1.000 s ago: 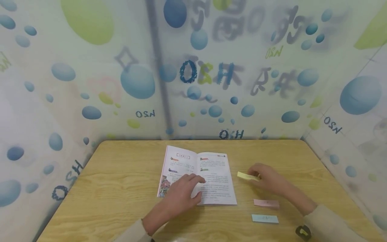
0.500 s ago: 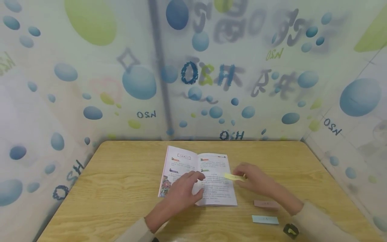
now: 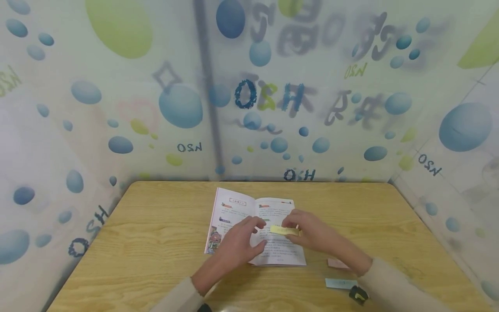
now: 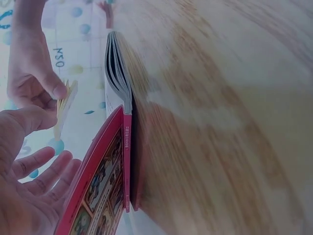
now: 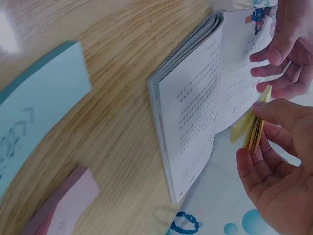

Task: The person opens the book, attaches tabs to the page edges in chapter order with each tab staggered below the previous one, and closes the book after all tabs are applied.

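An open book (image 3: 277, 253) lies on the table with printed pages facing up; its red cover (image 4: 105, 171) shows from below in the left wrist view. My right hand (image 3: 313, 234) pinches a pad of yellow sticky notes (image 3: 278, 230) above the right-hand page. In the right wrist view, the layered edges of this yellow pad (image 5: 255, 128) show between thumb and fingers. My left hand (image 3: 238, 242) is over the left page and the fold, its thumb and fingers spread apart and holding nothing. Its fingertips (image 5: 259, 71) are close to the yellow pad.
A blue sticky-note pad (image 3: 338, 283) lies right of the book, with handwriting on it. Behind it is a pink pad (image 3: 337, 263), partly hidden by my right forearm. The wooden table (image 3: 148, 242) ends at a wall (image 3: 249, 147) patterned with bubbles.
My right hand has carried the yellow sticky-note pad left, from beside the book to above its right page. My left hand stays over the book, its thumb and fingers a little further apart.
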Motion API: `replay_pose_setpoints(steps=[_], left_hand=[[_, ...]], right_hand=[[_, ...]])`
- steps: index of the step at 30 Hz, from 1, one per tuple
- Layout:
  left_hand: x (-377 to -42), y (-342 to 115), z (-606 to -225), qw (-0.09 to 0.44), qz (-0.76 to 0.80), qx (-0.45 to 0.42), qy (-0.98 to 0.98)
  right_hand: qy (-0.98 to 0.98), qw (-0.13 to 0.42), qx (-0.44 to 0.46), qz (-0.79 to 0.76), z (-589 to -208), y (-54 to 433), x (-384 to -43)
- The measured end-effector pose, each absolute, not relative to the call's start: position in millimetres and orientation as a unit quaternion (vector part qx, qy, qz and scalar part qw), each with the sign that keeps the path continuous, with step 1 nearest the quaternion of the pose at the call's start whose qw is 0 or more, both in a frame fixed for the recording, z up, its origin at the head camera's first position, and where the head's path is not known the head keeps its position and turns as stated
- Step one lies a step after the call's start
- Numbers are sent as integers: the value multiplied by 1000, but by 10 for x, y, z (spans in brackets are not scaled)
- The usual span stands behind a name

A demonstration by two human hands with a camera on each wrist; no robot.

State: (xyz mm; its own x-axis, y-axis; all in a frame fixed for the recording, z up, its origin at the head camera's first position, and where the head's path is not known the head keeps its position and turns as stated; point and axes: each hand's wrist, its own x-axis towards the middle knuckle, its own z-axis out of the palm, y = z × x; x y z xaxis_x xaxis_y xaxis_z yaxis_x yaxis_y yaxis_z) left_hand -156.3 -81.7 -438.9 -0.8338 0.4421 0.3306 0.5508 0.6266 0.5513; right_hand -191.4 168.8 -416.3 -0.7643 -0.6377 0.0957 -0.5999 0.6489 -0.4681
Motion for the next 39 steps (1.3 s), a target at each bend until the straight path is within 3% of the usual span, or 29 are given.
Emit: replay_pose_setpoints(steps=[10,39], left_hand=[[-1610,-764,-4407,48,-355,-264,-896],[-1598,-795,-4450,49,-385,-261,-884]], right_hand=[[889,44,-371,-263,-4125,1449,-1870],[894,43,-354,-271,-4160,1483,-1869]])
